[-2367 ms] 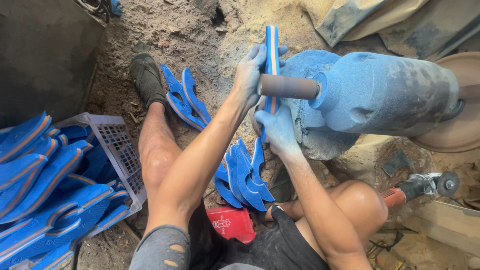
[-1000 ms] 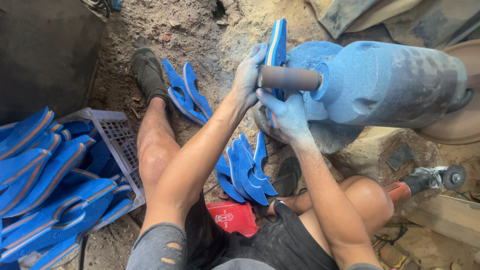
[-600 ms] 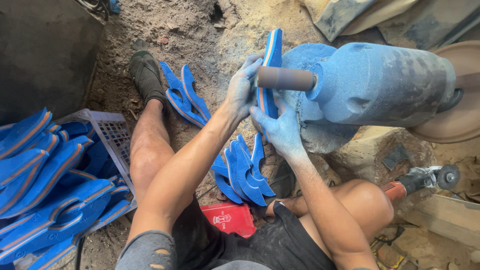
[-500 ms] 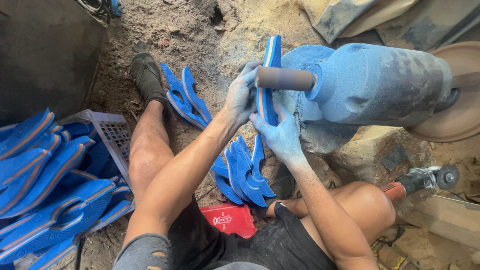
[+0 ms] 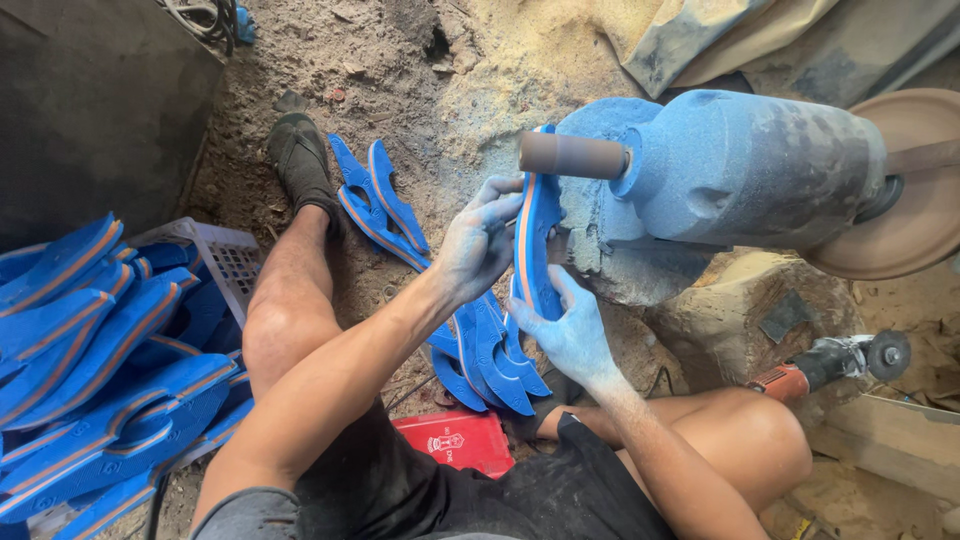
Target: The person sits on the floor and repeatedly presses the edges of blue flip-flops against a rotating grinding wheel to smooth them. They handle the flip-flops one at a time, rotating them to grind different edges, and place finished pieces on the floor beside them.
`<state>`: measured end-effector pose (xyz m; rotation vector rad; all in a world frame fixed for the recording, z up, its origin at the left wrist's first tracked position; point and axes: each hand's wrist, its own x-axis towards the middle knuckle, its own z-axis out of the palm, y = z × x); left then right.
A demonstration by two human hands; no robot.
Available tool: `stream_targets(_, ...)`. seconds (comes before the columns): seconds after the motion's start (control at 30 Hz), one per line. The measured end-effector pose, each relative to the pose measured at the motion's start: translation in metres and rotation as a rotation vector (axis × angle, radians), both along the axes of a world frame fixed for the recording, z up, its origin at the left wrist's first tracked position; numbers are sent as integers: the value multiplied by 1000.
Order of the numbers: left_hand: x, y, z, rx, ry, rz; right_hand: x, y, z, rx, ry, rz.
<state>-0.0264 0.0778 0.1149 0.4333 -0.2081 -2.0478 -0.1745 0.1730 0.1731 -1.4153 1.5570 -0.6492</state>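
- The left hand (image 5: 478, 240) grips the upper part of a blue sandal sole (image 5: 537, 235) with an orange stripe along its edge, fingers curled round it from the left
- The right hand (image 5: 568, 335) cups the lower end of the same sole from beneath, thumb up against its face (both hands are dusted pale blue)
- The sole stands on edge, nearly upright, with its top end touching the brown roller (image 5: 572, 155) that sticks out of the dust-coated blue machine (image 5: 750, 165)
- A heap of finished-looking blue soles (image 5: 490, 350) lies on the dirt floor (image 5: 400, 60) just below the hands, between the person's bare legs
- More soles (image 5: 375, 200) lie beside the dark shoe (image 5: 298, 160) on the left foot
- A white crate (image 5: 225, 262) at the left is piled with blue soles (image 5: 90, 340)
- A red box (image 5: 455, 440) sits near the lap, and an angle grinder (image 5: 830, 362) lies to the right
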Motion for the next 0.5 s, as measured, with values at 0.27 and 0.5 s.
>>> stream_targets(0.27, 11, 23, -6, -27, 30, -65, -7, 24, -4, -23, -41, 69)
stream_targets(0.5, 21, 36, 0, -6, -14, -129, -12, 37, -7, 90, -111, 63)
